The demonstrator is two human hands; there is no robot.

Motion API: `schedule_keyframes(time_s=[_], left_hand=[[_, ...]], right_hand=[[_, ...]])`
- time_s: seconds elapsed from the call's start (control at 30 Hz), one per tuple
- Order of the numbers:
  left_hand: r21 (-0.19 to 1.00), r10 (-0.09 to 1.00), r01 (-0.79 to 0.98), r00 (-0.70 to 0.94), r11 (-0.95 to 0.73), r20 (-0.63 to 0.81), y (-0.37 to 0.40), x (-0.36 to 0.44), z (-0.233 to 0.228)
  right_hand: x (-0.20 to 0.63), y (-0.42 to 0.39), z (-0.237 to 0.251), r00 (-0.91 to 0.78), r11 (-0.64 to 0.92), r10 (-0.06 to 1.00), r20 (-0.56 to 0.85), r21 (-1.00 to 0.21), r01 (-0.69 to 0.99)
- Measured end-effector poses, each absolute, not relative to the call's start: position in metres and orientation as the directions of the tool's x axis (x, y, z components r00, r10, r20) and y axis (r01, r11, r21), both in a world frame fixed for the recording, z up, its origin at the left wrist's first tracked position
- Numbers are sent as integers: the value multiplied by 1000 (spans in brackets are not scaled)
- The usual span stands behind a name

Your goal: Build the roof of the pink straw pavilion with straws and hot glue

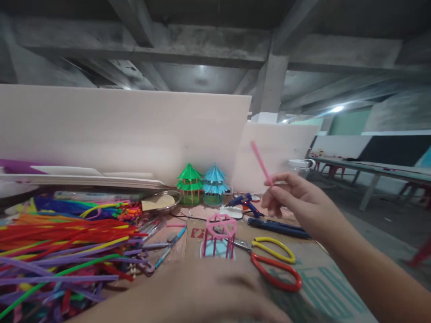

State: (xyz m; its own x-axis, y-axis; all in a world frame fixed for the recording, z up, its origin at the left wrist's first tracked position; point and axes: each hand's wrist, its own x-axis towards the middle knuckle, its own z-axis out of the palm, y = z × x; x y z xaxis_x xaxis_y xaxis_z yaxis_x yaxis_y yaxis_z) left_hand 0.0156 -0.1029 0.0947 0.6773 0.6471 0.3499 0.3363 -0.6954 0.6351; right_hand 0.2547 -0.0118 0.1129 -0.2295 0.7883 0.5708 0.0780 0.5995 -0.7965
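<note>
Raised at the right, my right hand (296,197) pinches the lower end of a thin pink stick (260,161) between thumb and fingers. The stick leans up to the left. My left hand (222,294) is low in the foreground, smeared by motion, so its fingers cannot be made out. Just beyond it a small pink frame (221,226) with upright posts stands on a pale blue base. Scissors (274,262) with one yellow and one red handle lie beside the frame, their blades partly behind it.
Colourful strips (63,251) heap up at the left. Green (190,184) and blue (215,184) model pavilions stand by the white partition (117,134). A glue gun (244,204), a dark blue cutter-like tool (278,227) and a metal bowl (177,204) lie around the cardboard (323,269).
</note>
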Motion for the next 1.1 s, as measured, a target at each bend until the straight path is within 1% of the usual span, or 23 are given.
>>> schedule_keyframes(time_s=[0.03,0.07,0.13,0.2,0.27,0.3,0.37,0.43,0.5,0.57,0.7,0.8,0.87,0.93,1.0,1.1], left_hand=[[580,668,375,592,-723,451,-94,12,94],[532,665,402,487,-746,565,-83,8,94],[508,693,503,304,-699,653,-59,-2,91],[514,704,566,179,-645,687,-38,-12,88],[570,753,571,136,-591,644,-24,-20,86],[603,775,555,126,-572,619,-21,-22,85],[657,803,509,124,-556,584,-19,-24,85],[670,810,492,141,-556,569,-22,-24,87],[625,798,537,171,-567,577,-26,-23,89],[527,765,611,215,-590,607,-28,-23,91],[303,648,677,337,-671,683,-25,-26,92],[199,595,701,381,-685,708,-23,-27,90],[165,579,715,383,-679,720,-25,-26,89],[161,577,716,385,-679,721,-29,-21,88],[179,577,695,393,-696,716,-35,-15,87],[248,593,645,393,-722,703,-41,-7,85]], right_hand=[[254,-11,111,-250,618,773,583,-781,92],[253,-11,109,-265,640,756,599,-761,106],[251,-10,106,-260,685,723,639,-713,151],[250,-10,103,-250,711,703,666,-655,256],[246,-10,100,-285,707,698,657,-567,423],[243,-10,98,-322,699,696,642,-503,508],[236,-10,95,-408,687,681,608,-338,644],[229,-10,91,-467,678,648,602,-175,714],[223,-10,88,-498,676,606,621,-72,734],[220,-11,85,-501,690,564,656,-41,722],[221,-10,81,-492,757,479,727,-58,651],[225,-7,78,-504,789,419,755,-28,614],[228,-7,77,-522,799,372,767,22,601],[228,-10,76,-528,811,336,780,45,583],[226,-16,75,-526,822,334,782,31,568],[221,-28,73,-543,827,353,762,17,561]])
